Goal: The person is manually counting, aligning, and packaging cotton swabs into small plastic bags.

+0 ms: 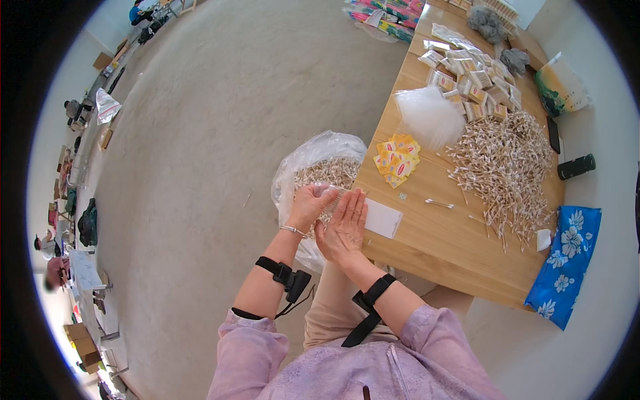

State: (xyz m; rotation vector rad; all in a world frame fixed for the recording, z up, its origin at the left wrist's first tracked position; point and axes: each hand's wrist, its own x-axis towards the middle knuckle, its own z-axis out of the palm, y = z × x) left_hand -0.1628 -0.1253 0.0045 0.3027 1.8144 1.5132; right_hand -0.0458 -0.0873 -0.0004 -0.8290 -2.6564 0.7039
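My left hand point(308, 207) is closed at the table's near left corner, thumb toward my right hand, on what looks like a clear plastic bag point(337, 189). My right hand point(343, 228) lies flat against it with its fingers stretched out, hiding most of what is between the hands. A white rectangular pad point(384, 220) lies on the tabletop just right of my right fingertips. Behind and below my hands, a large clear sack point(293, 160) holds many loose cotton swabs point(328, 173).
On the wooden table point(427, 247) lie yellow cards point(398, 160), a stack of clear bags point(430, 117), a swab heap point(503, 173) and filled swab packs point(477, 80). A dark cylinder point(577, 167) and blue floral pouch point(567, 267) sit along the right. Other people are far left.
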